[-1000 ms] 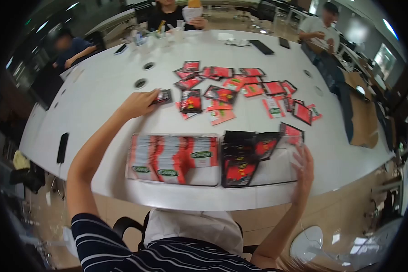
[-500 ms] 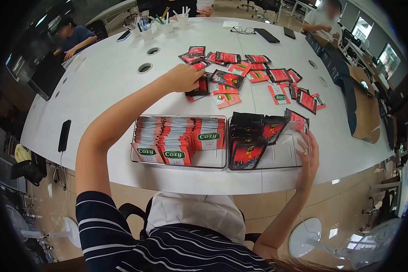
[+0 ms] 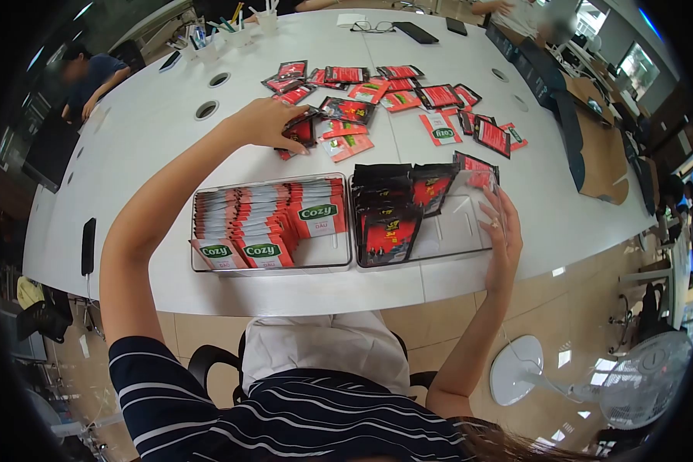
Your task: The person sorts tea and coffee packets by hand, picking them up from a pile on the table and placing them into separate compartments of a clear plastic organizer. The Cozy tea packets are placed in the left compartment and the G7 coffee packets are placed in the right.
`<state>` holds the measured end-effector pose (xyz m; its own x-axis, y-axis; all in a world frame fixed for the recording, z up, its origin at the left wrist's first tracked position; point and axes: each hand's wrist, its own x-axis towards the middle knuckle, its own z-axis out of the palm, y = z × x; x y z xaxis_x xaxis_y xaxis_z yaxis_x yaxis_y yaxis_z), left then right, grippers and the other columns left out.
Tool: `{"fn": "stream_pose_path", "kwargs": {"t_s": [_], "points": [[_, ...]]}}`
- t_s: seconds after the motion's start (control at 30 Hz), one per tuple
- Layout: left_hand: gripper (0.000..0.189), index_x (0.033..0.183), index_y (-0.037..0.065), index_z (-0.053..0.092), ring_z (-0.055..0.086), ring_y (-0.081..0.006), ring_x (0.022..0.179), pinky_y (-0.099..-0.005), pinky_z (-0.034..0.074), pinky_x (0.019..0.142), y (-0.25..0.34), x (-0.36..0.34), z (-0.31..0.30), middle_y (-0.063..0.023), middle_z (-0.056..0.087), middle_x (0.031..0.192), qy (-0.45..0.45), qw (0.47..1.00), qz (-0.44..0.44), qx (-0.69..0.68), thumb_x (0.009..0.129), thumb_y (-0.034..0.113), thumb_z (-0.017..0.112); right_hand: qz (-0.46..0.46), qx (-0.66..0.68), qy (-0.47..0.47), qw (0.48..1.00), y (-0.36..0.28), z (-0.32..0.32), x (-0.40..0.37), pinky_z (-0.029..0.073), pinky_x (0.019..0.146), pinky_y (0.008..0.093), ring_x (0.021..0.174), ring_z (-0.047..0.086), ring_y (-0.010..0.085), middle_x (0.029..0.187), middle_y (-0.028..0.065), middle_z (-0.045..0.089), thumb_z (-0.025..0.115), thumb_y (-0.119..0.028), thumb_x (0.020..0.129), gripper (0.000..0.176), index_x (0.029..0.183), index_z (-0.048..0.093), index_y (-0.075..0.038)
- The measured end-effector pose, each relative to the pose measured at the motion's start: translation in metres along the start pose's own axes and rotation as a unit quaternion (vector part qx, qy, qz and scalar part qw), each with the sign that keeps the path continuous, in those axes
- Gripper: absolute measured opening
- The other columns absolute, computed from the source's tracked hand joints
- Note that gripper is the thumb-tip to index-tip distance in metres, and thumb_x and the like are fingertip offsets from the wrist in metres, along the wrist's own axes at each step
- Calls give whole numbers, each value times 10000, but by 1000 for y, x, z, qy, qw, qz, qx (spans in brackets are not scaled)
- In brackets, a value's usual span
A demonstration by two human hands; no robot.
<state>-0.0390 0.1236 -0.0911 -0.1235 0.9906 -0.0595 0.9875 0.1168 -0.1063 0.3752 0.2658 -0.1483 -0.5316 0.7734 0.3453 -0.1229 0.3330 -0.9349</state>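
My left hand (image 3: 273,125) reaches over the near left of the loose packets, thumb and fingers apart around a black-and-red packet (image 3: 303,132). At the right tray's far right corner, my right hand (image 3: 499,223) holds a red-and-black packet (image 3: 473,163), its fingers partly hidden behind the tray wall. The right clear tray (image 3: 458,256) has upright black packets (image 3: 389,231) on its left side. Beside it, the left clear tray (image 3: 327,263) contains rows of red-and-white Cozy packets (image 3: 318,215).
More packets (image 3: 439,96) lie scattered across the white table (image 3: 154,165). Farther back are cups of sticks (image 3: 239,35), glasses (image 3: 373,28) and a phone (image 3: 416,32). An open cardboard box (image 3: 597,146) lies at right. Other people sit at back left and back right.
The view has shifted, so the table items appear farther left and higher. My left thumb and fingers have spread around the black-and-red packet. My right hand stays at the right tray with its packet.
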Motion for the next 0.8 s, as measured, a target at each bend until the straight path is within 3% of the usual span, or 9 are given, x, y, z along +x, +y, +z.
{"fn": "stream_pose_path", "kwargs": {"t_s": [0.03,0.13,0.23,0.33,0.43,0.63,0.8], "points": [[791,1354,72,486,620,-351,809,-420,466,732,0,0,3,-183,649,865,22,1000,13,7,796,625,577,4,1,1,1000,-1,1,-1,371,1014,385,1231,502,297,1379,179,488,503,-201,885,550,1399,409,-26],[763,1354,61,479,621,-345,831,-428,474,746,3,0,-11,-195,654,969,-59,997,-28,-34,773,539,613,2,-23,6,1000,-2,2,-1,400,965,351,1201,512,258,1356,174,509,502,-287,887,583,1406,401,-42],[772,1357,62,469,625,-345,869,-433,483,766,-6,-2,4,-202,639,1080,8,999,33,-25,700,419,658,5,-30,11,999,-2,3,-2,406,968,358,1199,514,255,1349,166,518,500,-295,893,574,1401,411,-42],[832,1372,63,447,626,-348,910,-429,489,792,-8,-11,2,-208,623,1134,16,997,66,-21,620,338,670,13,-37,15,999,-5,4,-2,409,967,362,1195,519,253,1349,161,521,491,-295,902,559,1395,418,-42],[883,1381,63,425,627,-362,919,-424,499,787,-9,-10,9,-212,625,1122,38,997,70,-13,579,325,685,9,-31,18,999,-1,3,-2,409,968,362,1191,525,253,1351,163,519,480,-293,911,545,1392,421,-41],[735,1349,64,440,641,-342,855,-438,505,724,0,0,9,-177,653,975,-8,999,31,44,676,216,692,18,-30,23,999,-1,3,-1,412,966,359,1187,528,251,1354,164,515,470,-297,918,541,1391,420,-37],[643,1348,75,439,638,-348,832,-446,499,711,3,-6,9,-187,648,909,33,999,-18,17,743,121,650,13,-35,17,999,-1,2,-2,412,961,349,1182,529,248,1344,157,526,462,-299,926,540,1391,417,-29]]}}
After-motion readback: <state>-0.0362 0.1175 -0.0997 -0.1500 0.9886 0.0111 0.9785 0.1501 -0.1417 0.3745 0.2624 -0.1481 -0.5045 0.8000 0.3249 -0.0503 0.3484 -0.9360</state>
